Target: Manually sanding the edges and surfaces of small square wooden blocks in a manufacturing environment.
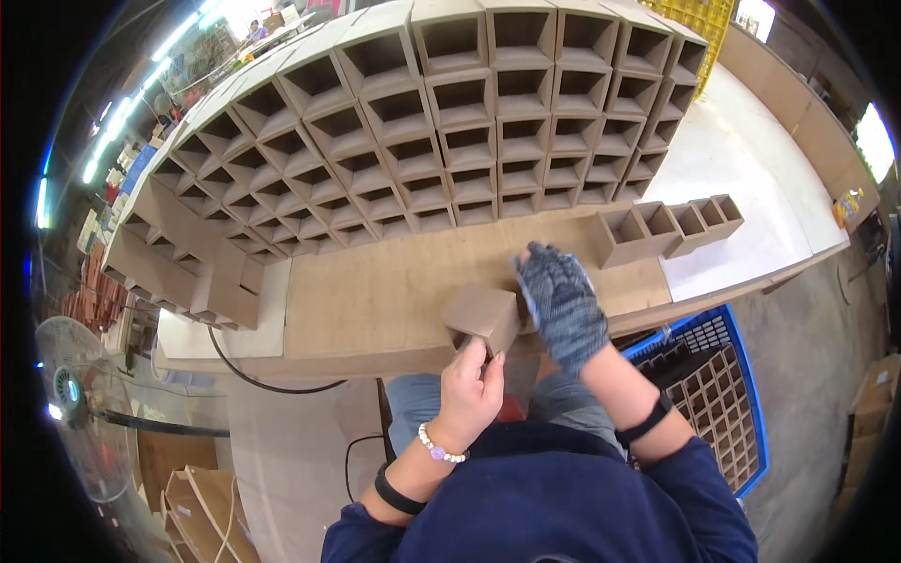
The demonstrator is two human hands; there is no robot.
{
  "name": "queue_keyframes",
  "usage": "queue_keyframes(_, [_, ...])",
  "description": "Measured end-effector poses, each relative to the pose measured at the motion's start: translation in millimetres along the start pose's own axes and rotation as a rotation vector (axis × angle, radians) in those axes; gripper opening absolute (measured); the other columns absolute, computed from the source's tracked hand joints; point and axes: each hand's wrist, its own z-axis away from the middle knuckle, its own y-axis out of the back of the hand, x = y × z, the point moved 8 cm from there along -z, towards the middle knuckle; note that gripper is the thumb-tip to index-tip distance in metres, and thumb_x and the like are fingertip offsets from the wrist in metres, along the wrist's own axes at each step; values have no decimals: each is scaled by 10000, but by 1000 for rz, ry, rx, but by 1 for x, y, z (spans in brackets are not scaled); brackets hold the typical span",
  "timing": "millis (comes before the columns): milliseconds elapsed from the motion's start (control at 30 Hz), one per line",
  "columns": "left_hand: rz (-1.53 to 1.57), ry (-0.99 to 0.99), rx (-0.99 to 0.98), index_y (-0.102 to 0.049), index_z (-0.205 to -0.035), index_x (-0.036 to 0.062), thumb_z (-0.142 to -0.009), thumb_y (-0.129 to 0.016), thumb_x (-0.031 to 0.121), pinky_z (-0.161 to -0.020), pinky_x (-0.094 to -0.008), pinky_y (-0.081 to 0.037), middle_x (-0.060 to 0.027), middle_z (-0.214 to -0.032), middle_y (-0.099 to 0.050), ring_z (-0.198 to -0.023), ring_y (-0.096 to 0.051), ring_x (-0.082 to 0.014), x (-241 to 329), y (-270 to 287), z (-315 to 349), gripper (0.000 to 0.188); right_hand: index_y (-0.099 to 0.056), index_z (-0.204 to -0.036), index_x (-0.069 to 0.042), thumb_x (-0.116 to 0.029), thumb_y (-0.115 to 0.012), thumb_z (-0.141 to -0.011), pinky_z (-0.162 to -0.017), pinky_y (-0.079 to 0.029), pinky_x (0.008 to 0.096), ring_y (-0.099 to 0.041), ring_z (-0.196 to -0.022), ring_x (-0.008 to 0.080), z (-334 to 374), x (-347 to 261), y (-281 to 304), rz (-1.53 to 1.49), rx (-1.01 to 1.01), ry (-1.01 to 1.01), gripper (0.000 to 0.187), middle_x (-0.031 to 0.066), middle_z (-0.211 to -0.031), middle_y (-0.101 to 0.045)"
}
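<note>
A small brown square box of cardboard-like board sits near the front edge of the wooden table. My bare left hand pinches its near edge between thumb and fingers; the box's open side faces me. Just right of the box and a little farther off is my right hand, in a grey knitted glove. Its fingers are curled together over the table, and what lies under them is hidden. Beyond both hands rises a wide stacked wall of the same open boxes, their openings toward me.
A short row of boxes stands on the right, partly on a white board. More boxes stand at left. Below the table's right side is a blue crate of boxes. A fan stands lower left; a black cable hangs from the table.
</note>
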Motion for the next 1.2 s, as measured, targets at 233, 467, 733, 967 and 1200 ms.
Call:
queue_keyframes(233, [52, 60, -7, -429, -767, 2, -810, -583, 10, -508, -331, -407, -145, -622, -466, -519, -475, -242, -1, 3, -7, 159, -532, -1120, 28, -138, -490, -790, -1017, -330, 427, -505, -1109, 330, -16, -27, -10, -261, -386, -49, 372, 217, -1107, -560])
queue_keyframes(467, [249, 140, 54, -471, -823, -9, -841, -558, 0, -529, -265, -410, -60, -645, -527, -542, -439, -125, -6, 5, -6, 89, -573, -1059, -33, -177, -496, -814, -955, -388, 431, -543, -1059, 292, -9, -51, 23, -251, -116, 175, 294, 170, -1148, -566])
queue_keyframes(733, [651, 291, -72, -481, -1207, -56, -888, -493, -19, -855, -235, -433, -94, -1127, -601, -1050, -554, -119, -1, 8, -10, 321, -561, -1104, -48, -183, -468, -837, -956, -373, 445, -539, -1061, 277, -4, -21, 9, -183, -56, 142, 314, 137, -1114, -583])
queue_keyframes(967, [751, 349, -133, -459, -1233, -79, -876, -501, -27, -888, -246, -417, -113, -1147, -589, -1056, -546, -132, -1, 15, -8, 363, -600, -1086, -109, -185, -492, -833, -969, -367, 458, -548, -1080, 280, 6, 13, -7, -93, -91, 53, 286, 116, -1170, -583])
queue_keyframes(1200, [792, 369, -182, -466, -1224, -80, -872, -499, -29, -882, -254, -418, -103, -1136, -593, -1033, -552, -125, 0, 17, -7, 357, -603, -1125, -119, -162, -510, -819, -997, -351, 451, -541, -1095, 288, -7, -9, -1, -338, -210, 90, 323, 119, -1183, -575])
